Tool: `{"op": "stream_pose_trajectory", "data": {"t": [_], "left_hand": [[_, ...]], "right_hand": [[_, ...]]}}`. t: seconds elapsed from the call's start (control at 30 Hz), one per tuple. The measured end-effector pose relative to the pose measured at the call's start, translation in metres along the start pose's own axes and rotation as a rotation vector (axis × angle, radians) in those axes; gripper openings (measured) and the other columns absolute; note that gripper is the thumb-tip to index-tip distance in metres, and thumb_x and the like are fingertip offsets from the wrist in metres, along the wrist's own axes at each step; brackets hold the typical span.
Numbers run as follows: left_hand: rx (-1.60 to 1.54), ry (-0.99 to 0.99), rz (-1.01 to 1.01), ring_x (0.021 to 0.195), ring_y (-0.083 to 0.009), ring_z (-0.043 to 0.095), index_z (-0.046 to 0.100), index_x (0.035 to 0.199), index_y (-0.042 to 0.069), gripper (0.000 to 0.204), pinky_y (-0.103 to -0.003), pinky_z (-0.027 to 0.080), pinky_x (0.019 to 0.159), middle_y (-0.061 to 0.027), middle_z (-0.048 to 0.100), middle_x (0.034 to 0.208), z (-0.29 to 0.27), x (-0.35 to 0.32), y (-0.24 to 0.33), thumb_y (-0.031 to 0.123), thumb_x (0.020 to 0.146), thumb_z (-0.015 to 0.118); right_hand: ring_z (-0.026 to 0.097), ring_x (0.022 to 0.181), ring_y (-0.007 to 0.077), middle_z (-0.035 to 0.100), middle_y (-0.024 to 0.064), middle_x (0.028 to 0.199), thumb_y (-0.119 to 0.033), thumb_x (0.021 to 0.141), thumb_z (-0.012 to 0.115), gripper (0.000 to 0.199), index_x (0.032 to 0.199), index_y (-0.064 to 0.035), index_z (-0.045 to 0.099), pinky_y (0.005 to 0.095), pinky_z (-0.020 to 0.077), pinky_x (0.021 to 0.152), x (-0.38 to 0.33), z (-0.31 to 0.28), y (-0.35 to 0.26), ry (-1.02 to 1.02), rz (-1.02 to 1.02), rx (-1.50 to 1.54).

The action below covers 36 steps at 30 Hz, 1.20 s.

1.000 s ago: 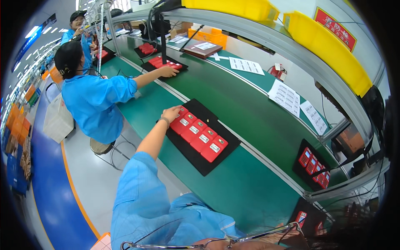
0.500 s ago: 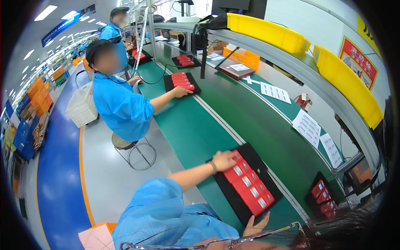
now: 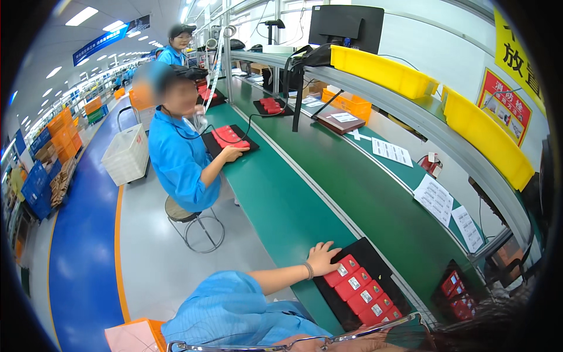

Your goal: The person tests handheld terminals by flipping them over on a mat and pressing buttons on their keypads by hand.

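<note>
My left hand (image 3: pixel 324 259), with a bracelet at the wrist, lies at the far end of a black board (image 3: pixel 368 249). Its fingers are stretched and spread, and its edge touches the first of several small red boxes (image 3: pixel 353 284) set in a row on the board. Each box has a small white label on the side facing me. The board rests on the green workbench (image 3: pixel 275 205), and its near end is hidden behind a glasses rim. My right hand is out of the picture.
Beyond me a seated co-worker in blue (image 3: pixel 185 155) holds another black board with red boxes (image 3: pixel 230 136). Alongside runs a dark green belt (image 3: pixel 328 176), carrying a board of red boxes (image 3: pixel 458 296) at right. Yellow bins (image 3: pixel 381 71) line the shelf above. Printed sheets (image 3: pixel 434 198) lie beyond.
The board with red boxes sits lower in view, and my left hand has spread its fingers at its far end. My right hand has left the picture. The co-worker's board has moved closer to them.
</note>
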<state>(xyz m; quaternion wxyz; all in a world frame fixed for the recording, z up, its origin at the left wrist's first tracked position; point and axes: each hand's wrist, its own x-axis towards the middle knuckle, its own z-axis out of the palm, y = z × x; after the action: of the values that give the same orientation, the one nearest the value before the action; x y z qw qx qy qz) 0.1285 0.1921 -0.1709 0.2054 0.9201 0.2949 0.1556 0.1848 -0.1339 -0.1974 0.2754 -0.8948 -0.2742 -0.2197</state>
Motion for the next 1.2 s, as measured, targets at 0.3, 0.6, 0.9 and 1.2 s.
{"op": "stream_pose_trajectory", "data": {"t": [0.3, 0.6, 0.9, 1.2], "left_hand": [[-0.191, -0.073, 0.058, 0.129, -0.0437, 0.042, 0.055, 0.145, 0.017, 0.069, -0.052, 0.036, 0.111, -0.0210, 0.046, 0.147, 0.023, -0.043, 0.031, 0.046, 0.084, 0.067], [-0.158, 0.019, 0.286, 0.137, -0.0487, 0.036, 0.038, 0.156, 0.016, 0.090, -0.059, 0.033, 0.112, -0.0252, 0.035, 0.154, 0.029, -0.058, 0.034, 0.056, 0.083, 0.071], [-0.139, -0.131, 0.634, 0.136, -0.0453, 0.045, 0.052, 0.145, 0.009, 0.072, -0.049, 0.039, 0.114, -0.0251, 0.050, 0.145, -0.007, -0.053, 0.014, 0.034, 0.084, 0.079], [-0.660, -0.058, 0.221, 0.113, -0.0252, 0.063, 0.057, 0.133, -0.002, 0.033, -0.035, 0.048, 0.101, -0.0161, 0.066, 0.124, 0.028, -0.038, 0.002, 0.002, 0.102, 0.048]], "right_hand": [[0.049, 0.127, 0.0479, 0.048, 0.0301, 0.141, -0.037, 0.089, 0.073, 0.068, 0.139, 0.0017, 0.048, 0.0589, 0.0417, 0.105, -0.009, 0.004, 0.024, 0.214, 0.024, -0.123], [0.046, 0.134, 0.0362, 0.042, 0.0199, 0.150, -0.021, 0.081, 0.074, 0.075, 0.148, -0.0026, 0.045, 0.0451, 0.0340, 0.117, -0.003, -0.011, 0.045, -0.077, 0.268, -0.122], [0.043, 0.135, 0.0472, 0.045, 0.0286, 0.145, -0.009, 0.074, 0.073, 0.065, 0.135, 0.0010, 0.055, 0.0516, 0.0356, 0.115, 0.012, -0.056, 0.008, -0.130, 0.166, 0.114], [0.040, 0.139, 0.0476, 0.045, 0.0269, 0.145, -0.011, 0.077, 0.071, 0.063, 0.138, -0.0035, 0.053, 0.0515, 0.0393, 0.114, 0.007, -0.055, 0.018, -0.049, 0.218, 0.035]]}}
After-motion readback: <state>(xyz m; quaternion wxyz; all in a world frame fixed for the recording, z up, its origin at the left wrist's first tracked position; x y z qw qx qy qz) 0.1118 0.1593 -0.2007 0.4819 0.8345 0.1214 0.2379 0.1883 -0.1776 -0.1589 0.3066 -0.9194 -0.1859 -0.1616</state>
